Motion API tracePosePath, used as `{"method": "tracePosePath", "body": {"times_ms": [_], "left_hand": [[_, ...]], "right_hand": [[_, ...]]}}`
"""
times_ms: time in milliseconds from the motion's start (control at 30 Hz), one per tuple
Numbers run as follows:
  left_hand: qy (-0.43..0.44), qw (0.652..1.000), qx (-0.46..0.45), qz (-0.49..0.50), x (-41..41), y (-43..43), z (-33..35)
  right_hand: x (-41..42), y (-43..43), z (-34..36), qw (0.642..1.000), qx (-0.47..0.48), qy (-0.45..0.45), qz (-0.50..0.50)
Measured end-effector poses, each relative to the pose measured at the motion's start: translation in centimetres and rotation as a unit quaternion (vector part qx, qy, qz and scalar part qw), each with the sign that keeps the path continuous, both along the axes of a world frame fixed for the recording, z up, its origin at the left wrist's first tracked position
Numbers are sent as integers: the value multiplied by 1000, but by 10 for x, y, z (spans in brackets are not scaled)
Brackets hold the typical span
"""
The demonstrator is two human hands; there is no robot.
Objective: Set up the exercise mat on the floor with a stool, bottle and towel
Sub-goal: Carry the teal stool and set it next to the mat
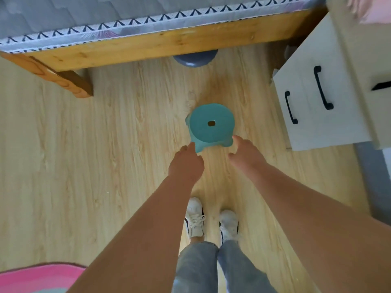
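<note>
My left hand [186, 163] and right hand [246, 154] reach down side by side, both relaxed and holding nothing, fingers loosely extended and slightly spread. The left fingertips lie at the stool's near-left leg; the right fingertips lie at its near-right edge. I cannot tell whether either hand touches it.

The stool [211, 132] stands upright on the wood-pattern floor [105, 144], directly ahead of my hands, its seat facing up toward the camera. It is teal plastic with a round, matt seat and short splayed legs, which show below the seat's near and left rim. The seat is circular, so it has no long axis of its own. The small oval slot [211, 123] at its centre runs left to right across the view.

My white sneakers [194, 218] and jeans [196, 267] are below the hands. A pink striped mat [38, 278], blurred, lies at the lower left, well apart from the stool. Beyond the stool is a wooden bed frame [148, 45] with a grey bedcover [84, 17], and a blue-grey round object [194, 59] partly under it. A white drawer unit [306, 123] with black handles [322, 87] stands to the right.
</note>
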State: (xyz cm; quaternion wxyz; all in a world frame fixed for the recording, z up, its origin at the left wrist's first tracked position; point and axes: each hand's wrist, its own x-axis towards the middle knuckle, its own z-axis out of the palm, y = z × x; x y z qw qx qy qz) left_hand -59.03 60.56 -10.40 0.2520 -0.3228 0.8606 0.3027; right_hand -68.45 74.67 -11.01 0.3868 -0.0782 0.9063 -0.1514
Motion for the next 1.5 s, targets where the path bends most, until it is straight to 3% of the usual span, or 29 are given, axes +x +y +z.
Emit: {"method": "tracePosePath", "body": {"times_ms": [267, 467, 667, 767, 833, 933, 1100, 1333, 1500], "left_hand": [[6, 1000, -4, 9, -86, -7, -129], [-3, 987, 26, 156, -117, -23, -223], [-6, 934, 117, 337, -130, -44, -291], [23, 875, 252, 412, -125, -49, -311], [46, 841, 327, 429, -121, -47, -316], [55, 827, 355, 433, -114, -44, -316], [60, 817, 372, 435, -91, -38, -296], [104, 769, 393, 494, -37, -38, -246], [143, 727, 353, 571, 28, -60, -204]], "right_hand": [[-84, -3, -126, 995, -28, -5, -91], [-130, -9, -216, 990, -45, -22, -130], [-155, -18, -282, 977, -74, -52, -192], [-163, -19, -299, 955, -130, -94, -250], [-164, -19, -305, 944, -159, -120, -263], [-159, -17, -306, 936, -168, -139, -275], [-147, -16, -281, 943, -156, -153, -251], [-121, -49, -220, 967, -133, -148, -160], [-76, -108, -172, 974, -137, -163, -74]]}}
